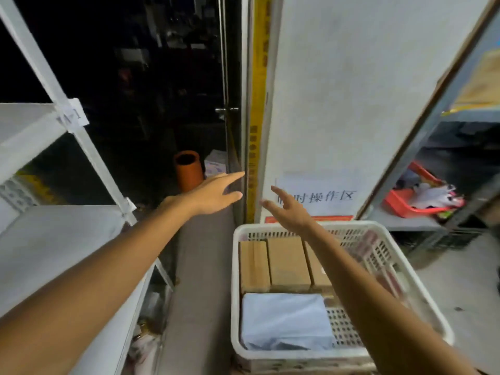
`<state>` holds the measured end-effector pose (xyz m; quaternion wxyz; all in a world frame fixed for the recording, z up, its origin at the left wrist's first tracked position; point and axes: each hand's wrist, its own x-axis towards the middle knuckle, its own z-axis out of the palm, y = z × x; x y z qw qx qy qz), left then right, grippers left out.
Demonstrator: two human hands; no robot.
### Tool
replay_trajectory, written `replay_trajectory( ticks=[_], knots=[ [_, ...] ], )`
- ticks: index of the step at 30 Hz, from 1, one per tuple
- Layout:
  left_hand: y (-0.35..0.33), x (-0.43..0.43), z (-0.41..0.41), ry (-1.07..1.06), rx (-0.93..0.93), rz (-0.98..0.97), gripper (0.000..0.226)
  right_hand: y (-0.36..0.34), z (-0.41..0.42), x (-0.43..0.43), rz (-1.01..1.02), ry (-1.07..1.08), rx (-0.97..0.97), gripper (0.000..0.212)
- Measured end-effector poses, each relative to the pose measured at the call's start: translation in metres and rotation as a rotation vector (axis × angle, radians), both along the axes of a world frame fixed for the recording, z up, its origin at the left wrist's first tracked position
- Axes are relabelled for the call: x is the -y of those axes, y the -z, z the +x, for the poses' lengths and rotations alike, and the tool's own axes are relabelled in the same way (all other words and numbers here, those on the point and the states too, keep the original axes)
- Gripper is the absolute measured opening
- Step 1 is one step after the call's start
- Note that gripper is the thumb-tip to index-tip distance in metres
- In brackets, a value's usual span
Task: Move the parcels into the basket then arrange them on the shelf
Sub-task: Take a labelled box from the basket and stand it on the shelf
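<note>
Setting: a narrow storage aisle with a grey floor (200, 266) running between a white shelf (54, 250) on the left and a white wall panel (351, 90) ahead. A dark glass door (162, 90) is standing beside a yellow strip (258, 104).

Item 1: white perforated basket (259, 227), sitting on the floor at lower right, below the wall panel.

Item 2: three brown cardboard parcels (288, 262), lying side by side in the far half of the basket, with the right one partly hidden by the forearm.

Item 3: pale blue soft parcel (284, 319), lying flat in the near half of the basket, just beside the cardboard ones.

Item 4: left hand (213, 192), reaching forward over the floor gap, fingers spread wide and holding nothing.

Item 5: right hand (290, 209), reaching forward above the basket's far rim, fingers spread wide and gripping nothing.

Item 6: white shelf boards, showing bare at the two visible levels.

Sundries: an orange pipe section (188, 170) is standing upright by the door. A paper sign (324, 196) is hanging low on the wall panel. A red tray (405, 205) holding soft items is sitting on a grey rack (405, 220) at right.
</note>
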<state>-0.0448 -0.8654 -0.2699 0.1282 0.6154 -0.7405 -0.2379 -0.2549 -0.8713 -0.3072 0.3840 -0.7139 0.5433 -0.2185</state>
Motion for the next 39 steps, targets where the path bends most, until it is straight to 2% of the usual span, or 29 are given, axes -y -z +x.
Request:
replay_trajectory(
  ticks=[8,19,24,30,35,39],
  knots=[
    [0.071,0.017,-0.126,0.132,0.0,0.155,0.059,0.06,-0.128,-0.006,0.11,0.12,-0.012,0.066],
    [0.176,0.06,-0.21,0.327,0.029,0.33,0.055,0.139,-0.216,0.008,0.353,0.352,-0.007,0.058],
    [0.227,0.075,-0.236,0.229,-0.029,0.452,0.052,0.182,-0.25,0.034,0.443,0.371,-0.03,0.072],
    [0.295,0.089,-0.265,0.096,-0.014,0.501,0.052,0.263,-0.287,0.08,0.597,0.341,-0.019,0.06],
    [0.337,0.098,-0.288,-0.078,0.043,0.483,0.056,0.32,-0.292,0.107,0.71,0.336,0.14,0.062],
    [0.354,0.096,-0.301,-0.183,0.048,0.445,0.062,0.352,-0.289,0.111,0.723,0.345,0.266,0.064]
  ],
)
